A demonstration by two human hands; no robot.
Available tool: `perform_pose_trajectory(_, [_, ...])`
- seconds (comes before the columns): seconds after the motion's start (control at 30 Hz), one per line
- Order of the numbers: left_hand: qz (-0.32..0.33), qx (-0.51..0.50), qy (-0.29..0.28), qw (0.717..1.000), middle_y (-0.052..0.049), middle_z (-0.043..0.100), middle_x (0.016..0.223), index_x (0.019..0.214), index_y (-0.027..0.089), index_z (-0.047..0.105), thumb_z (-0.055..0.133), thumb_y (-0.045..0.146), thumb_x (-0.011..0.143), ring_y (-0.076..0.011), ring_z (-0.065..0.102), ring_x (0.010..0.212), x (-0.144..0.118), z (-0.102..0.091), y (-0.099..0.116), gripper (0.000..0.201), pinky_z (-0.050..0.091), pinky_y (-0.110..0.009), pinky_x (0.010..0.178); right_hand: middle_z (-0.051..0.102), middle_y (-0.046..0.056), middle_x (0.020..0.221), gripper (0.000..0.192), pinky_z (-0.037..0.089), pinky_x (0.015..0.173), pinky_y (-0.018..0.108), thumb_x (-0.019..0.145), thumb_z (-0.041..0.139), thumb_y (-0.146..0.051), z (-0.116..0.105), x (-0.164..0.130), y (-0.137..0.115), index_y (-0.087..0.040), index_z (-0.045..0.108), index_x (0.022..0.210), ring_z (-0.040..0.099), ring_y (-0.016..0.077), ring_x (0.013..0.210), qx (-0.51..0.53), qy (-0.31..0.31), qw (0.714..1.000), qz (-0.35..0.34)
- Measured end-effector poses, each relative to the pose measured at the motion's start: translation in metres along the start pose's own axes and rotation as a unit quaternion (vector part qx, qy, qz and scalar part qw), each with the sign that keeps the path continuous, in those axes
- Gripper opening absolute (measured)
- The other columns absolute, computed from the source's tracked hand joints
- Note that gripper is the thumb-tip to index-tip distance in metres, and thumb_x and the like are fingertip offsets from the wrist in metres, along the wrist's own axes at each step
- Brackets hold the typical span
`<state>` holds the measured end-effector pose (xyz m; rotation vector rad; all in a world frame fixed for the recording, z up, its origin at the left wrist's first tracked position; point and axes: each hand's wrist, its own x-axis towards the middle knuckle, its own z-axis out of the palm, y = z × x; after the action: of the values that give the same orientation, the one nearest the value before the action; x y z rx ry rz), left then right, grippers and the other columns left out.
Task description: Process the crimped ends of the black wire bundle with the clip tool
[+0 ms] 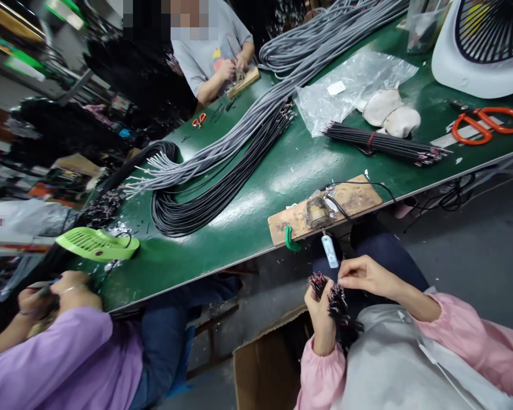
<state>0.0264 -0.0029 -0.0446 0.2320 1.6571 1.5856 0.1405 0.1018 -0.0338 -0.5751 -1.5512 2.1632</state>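
The left hand (320,319) has its fingers wrapped around a wire bundle (338,303), thumb across the near side, with the multicoloured ends projecting just above the fingertips. The right hand (370,277) brings thumb and forefinger close together at the right edge of these ends; whether a single strand is gripped there is too small to tell. Progress, judged from the wire condition: red and white inner cores show at the ends of the held bundle, so the outer covering appears already removed at those ends — the finish of each individual core cannot be confirmed. Directly beyond the fingers, a wooden board (363,193) carrying a small device (317,212) lies at the edge of the counter (250,219); no wire from the bundle is engaged with it. Farther beyond, to the right of the fingers, a tied bundle (385,146) lies gathered, its coloured cores exposed. Far left beyond the fingers, long black cables (188,219) and grey cables (239,134) lie loose — apparently stock not taken up. Handling of the held bundle is judged partway, its remaining count unreadable.
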Motion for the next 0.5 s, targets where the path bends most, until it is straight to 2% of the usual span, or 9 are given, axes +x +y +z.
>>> perform_pose_trajectory(0.07, [0.009, 0.029, 0.008, 1.0, 0.002, 0.057, 0.056, 0.066, 0.013, 0.059, 0.073, 0.038, 0.065, -0.0105, 0.054, 0.05, -0.002, -0.002, 0.0, 0.029, 0.043, -0.022, 0.051, 0.061, 0.003, 0.071, 0.025, 0.045, 0.063, 0.026, 0.077, 0.065, -0.037, 0.0, -0.002, -0.001, -0.012, 0.066, 0.074, 0.057, 0.0142, 0.067, -0.031, -0.025, 0.999, -0.016])
perform_pose_trajectory(0.17, [0.003, 0.063, -0.052, 0.997, 0.002, 0.055, 0.046, 0.058, 0.014, 0.053, 0.068, 0.04, 0.07, -0.0094, 0.049, 0.039, -0.009, -0.003, 0.003, 0.033, 0.038, -0.021, 0.042, 0.06, 0.004, 0.072, 0.023, 0.043, 0.06, 0.025, 0.081, 0.061, -0.034, 0.0, -0.004, -0.008, -0.012, 0.067, 0.076, 0.054, 0.0135, 0.064, -0.124, 0.028, 0.991, -0.037])
perform_pose_trajectory(0.23, [-0.006, 0.059, -0.088, 0.994, 0.004, 0.053, 0.041, 0.059, 0.015, 0.051, 0.068, 0.039, 0.071, -0.0089, 0.046, 0.034, -0.015, -0.003, 0.005, 0.032, 0.036, -0.021, 0.038, 0.062, 0.005, 0.076, 0.019, 0.043, 0.063, 0.027, 0.083, 0.059, -0.03, 0.001, -0.004, -0.015, -0.014, 0.068, 0.081, 0.054, 0.0146, 0.068, -0.19, 0.071, 0.978, -0.058])
perform_pose_trajectory(0.33, [-0.016, 0.04, -0.11, 0.993, 0.006, 0.051, 0.038, 0.066, 0.016, 0.051, 0.07, 0.035, 0.07, -0.0083, 0.044, 0.031, -0.018, -0.003, 0.004, 0.027, 0.034, -0.02, 0.037, 0.064, 0.006, 0.081, 0.016, 0.044, 0.071, 0.029, 0.084, 0.058, -0.026, 0.002, -0.003, -0.025, -0.015, 0.069, 0.085, 0.057, 0.0169, 0.076, -0.227, 0.049, 0.969, -0.089])
perform_pose_trajectory(0.4, [-0.012, 0.045, -0.129, 0.991, 0.007, 0.051, 0.039, 0.066, 0.016, 0.052, 0.07, 0.033, 0.07, -0.0079, 0.045, 0.032, -0.017, -0.003, 0.005, 0.026, 0.036, -0.02, 0.038, 0.064, 0.006, 0.077, 0.016, 0.044, 0.069, 0.029, 0.084, 0.058, -0.026, 0.003, -0.004, -0.028, -0.015, 0.069, 0.08, 0.056, 0.0166, 0.074, -0.233, 0.039, 0.967, -0.096])
perform_pose_trajectory(0.5, [0.0, 0.07, -0.156, 0.985, 0.005, 0.054, 0.042, 0.068, 0.014, 0.056, 0.07, 0.032, 0.07, -0.0091, 0.048, 0.034, -0.014, -0.004, 0.009, 0.023, 0.039, -0.021, 0.04, 0.061, 0.004, 0.072, 0.018, 0.041, 0.061, 0.026, 0.083, 0.057, -0.027, 0.003, -0.005, -0.025, -0.015, 0.066, 0.074, 0.053, 0.0143, 0.066, -0.248, 0.064, 0.962, -0.089])
